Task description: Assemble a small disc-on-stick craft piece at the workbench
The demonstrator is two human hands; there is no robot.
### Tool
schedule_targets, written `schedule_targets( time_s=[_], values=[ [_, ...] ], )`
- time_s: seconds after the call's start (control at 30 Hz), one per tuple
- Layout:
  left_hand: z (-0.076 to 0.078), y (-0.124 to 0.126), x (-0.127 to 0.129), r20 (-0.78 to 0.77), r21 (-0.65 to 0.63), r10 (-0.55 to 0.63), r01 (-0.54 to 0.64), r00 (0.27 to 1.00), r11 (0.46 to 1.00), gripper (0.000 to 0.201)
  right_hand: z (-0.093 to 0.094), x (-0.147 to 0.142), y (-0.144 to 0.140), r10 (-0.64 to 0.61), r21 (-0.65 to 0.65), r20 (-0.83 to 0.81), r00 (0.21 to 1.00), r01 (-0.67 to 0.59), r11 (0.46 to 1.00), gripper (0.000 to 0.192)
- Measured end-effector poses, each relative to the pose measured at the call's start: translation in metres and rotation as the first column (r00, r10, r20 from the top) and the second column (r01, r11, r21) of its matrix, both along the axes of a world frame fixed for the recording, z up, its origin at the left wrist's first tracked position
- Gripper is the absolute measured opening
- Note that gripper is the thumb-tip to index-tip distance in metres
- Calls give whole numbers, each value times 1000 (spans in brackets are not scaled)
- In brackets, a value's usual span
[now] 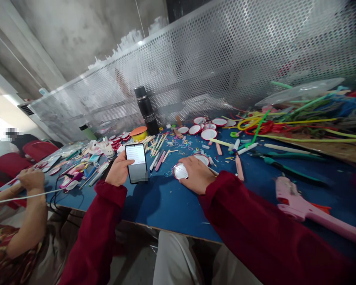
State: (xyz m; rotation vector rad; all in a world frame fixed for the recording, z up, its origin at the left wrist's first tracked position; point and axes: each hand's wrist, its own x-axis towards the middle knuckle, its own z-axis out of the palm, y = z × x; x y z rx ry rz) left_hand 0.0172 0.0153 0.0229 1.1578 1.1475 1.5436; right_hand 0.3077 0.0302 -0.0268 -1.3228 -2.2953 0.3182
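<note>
The left hand (118,169) is closed around a phone (136,162), fingers wrapped behind it and the thumb on its left edge. The phone stands nearly upright above the near part of the blue worktop (166,202); its long axis runs from bottom to top with a slight lean, the lit screen faces the wearer and the top end points away toward the perforated metal screen (225,59).

The right hand (195,173) lies palm down on the worktop, fingers curled loosely over a small white disc with a red rim (180,171), which lies flat just right of the phone. A second such disc (202,158) sits just behind the hand. Both sleeves are dark red.

Farther back stands a black flask (146,110), upright, among scattered sticks and coloured rings. A pink glue gun (302,208) lies at the right, its long axis running toward the lower right. At the left edge another person's hand (32,179) holds a white cord.
</note>
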Motion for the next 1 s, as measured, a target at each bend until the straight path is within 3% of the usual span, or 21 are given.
schedule_targets(
  time_s=[0.13,0.53,0.73,0.9,1.0],
  values=[
    [3,-3,-2,15,-38,-27,27,1000,999,52,-3,1,2,7,16,-14,1000,-7,1000,57],
    [1,2,2,60,-11,36,-36,998,999,37,-3,1,2,8,24,-39,999,-7,1000,56],
    [2,-1,-2,15,-9,-50,50,999,999,50,-3,1,2,9,15,-29,1000,-8,1000,57],
    [9,-3,-1,120,-62,-83,91,989,994,37,0,0,0,-5,14,-37,999,5,1000,56],
    [10,-1,-2,171,-81,-84,99,982,992,39,2,-1,-2,-10,13,-3,1000,10,1000,56]
  ],
)
